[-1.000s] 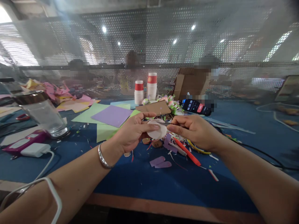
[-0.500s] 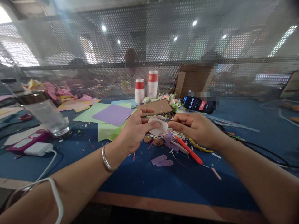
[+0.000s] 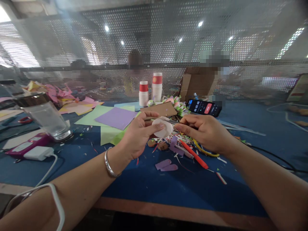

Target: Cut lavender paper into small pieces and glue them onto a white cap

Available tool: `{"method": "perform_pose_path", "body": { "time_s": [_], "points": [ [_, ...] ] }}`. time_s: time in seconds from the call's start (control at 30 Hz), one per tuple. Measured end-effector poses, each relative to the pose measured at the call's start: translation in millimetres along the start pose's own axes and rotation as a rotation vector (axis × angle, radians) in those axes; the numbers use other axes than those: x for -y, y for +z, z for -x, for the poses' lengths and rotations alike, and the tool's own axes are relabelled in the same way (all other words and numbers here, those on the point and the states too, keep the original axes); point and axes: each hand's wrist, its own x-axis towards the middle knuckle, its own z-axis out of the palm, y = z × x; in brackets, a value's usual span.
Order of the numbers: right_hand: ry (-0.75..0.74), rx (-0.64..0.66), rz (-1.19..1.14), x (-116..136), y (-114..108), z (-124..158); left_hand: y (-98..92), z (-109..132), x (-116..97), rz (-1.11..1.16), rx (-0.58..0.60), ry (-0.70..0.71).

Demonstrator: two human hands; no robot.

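Observation:
My left hand [image 3: 138,134] pinches a small round pale paper piece [image 3: 163,128] between thumb and fingers above the blue table [image 3: 149,186]. A silver bangle [image 3: 109,163] sits on that wrist. My right hand [image 3: 204,131] is closed on a thin stick-like tool [image 3: 173,122] whose tip lies against the paper piece. Below both hands lies a heap of paper scraps [image 3: 173,144] with a red pen [image 3: 193,154] and purple cut-outs [image 3: 166,165].
Green and purple paper sheets [image 3: 113,119] lie left of centre. A glass [image 3: 49,120], a white charger [image 3: 38,153] and a pink device [image 3: 24,145] stand at the left. Two red-and-white cups [image 3: 151,91], paper flowers [image 3: 173,104], a brown card [image 3: 162,110] and a phone timer [image 3: 204,107] sit behind.
Both hands with the paper piece have lifted slightly away from me; the grip on the piece and tool is the same.

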Motion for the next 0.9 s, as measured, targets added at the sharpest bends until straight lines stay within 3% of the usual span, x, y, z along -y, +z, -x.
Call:
{"method": "perform_pose_path", "body": {
  "time_s": [0.9],
  "points": [
    [0.01, 0.053, 0.031, 2.9, 2.2, 0.4, -9.0, -7.1, -6.6, 0.015, 0.091, -0.215]
  ]
}}
